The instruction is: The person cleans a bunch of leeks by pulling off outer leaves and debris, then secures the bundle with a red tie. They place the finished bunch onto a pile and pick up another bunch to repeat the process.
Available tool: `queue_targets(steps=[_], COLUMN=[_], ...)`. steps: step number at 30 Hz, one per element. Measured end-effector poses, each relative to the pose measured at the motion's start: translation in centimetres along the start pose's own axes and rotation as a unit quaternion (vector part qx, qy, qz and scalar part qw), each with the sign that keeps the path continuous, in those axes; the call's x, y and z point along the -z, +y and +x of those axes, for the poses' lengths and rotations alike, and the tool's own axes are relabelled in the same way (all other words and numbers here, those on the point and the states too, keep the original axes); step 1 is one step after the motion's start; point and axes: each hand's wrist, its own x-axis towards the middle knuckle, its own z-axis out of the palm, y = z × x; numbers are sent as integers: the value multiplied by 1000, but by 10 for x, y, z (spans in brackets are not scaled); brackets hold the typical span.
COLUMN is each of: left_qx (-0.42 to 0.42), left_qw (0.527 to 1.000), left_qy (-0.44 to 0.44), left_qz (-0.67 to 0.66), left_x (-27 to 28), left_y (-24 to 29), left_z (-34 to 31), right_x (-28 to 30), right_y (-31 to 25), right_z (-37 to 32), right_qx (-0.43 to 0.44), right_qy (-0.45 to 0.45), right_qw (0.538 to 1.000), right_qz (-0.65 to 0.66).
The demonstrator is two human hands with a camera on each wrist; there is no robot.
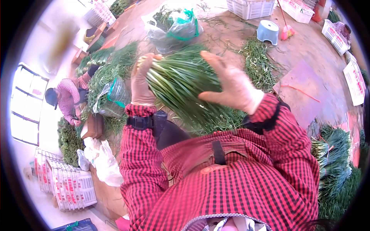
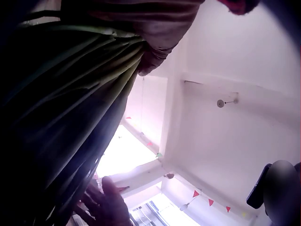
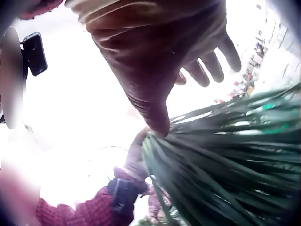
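A thick bundle of long green stalks with pale ends (image 1: 181, 77) hangs in front of the person. The left hand (image 1: 142, 81), in a thin glove, grips it by the pale ends; in the left wrist view the bundle (image 2: 70, 108) fans out from that hand (image 2: 162, 35). The gloved right hand (image 1: 233, 82) is spread beside the leafy part, thumb and fingers apart. In the right wrist view the right hand (image 3: 160, 56) has its fingers extended above the stalks (image 3: 211, 160), its thumb tip close to them; whether it touches cannot be told.
Loose stalks (image 1: 260, 63) lie on the floor around a blue stool (image 1: 267, 31). A plastic bag of greens (image 1: 173, 32) stands ahead. Another person (image 1: 67, 96) bends at the left. White crates (image 1: 73, 188) stand lower left, and bundled greens (image 1: 333, 165) lie at the right.
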Motion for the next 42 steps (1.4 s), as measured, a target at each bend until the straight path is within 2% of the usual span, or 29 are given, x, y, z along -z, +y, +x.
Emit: queue_targets(steps=[1,3,5,6,8,11,14,15,18,20,24,27,30,35,38,42], left_qx=[19,68,110,114,120,109,97,87,61,57,69,56,45,11,31,13], left_qw=[999,996,991,992,991,993,993,992,987,986,989,987,987,981,982,977], left_qy=[-33,-44,-63,-59,-57,-30,2,12,27,26,31,33,26,36,47,16], left_qz=[-19,-23,-29,-18,6,31,73,94,144,153,131,144,154,189,179,212], left_x=[-5,-21,-28,-25,-24,-27,-33,-35,-39,-41,-46,-42,-42,-42,-44,-48], left_y=[-3,2,11,11,14,11,11,10,0,-4,-4,-13,-19,-36,-38,-33], left_z=[-2,-12,-24,-28,-30,-28,-26,-26,-20,-19,-18,-15,-14,-9,-9,-11], right_x=[-10,-18,-22,-22,-15,-11,-14,-13,-13,-27,-46,-59,-56,-66,-70,-60], right_y=[-9,-3,21,23,36,47,50,42,2,-10,-3,5,10,9,10,10], right_z=[8,14,19,15,19,23,18,19,25,25,26,25,24,35,39,37], right_qx=[-6,-24,-49,-78,-158,-212,-121,-15,137,196,158,104,115,125,135,156], right_qy=[-36,-120,-222,-222,-301,-348,-191,-73,69,84,145,142,157,223,230,219], right_qw=[998,979,919,869,814,808,910,955,981,977,976,978,981,957,947,957], right_qz=[41,164,321,436,471,425,348,286,123,-9,-27,108,7,-140,-179,-106])
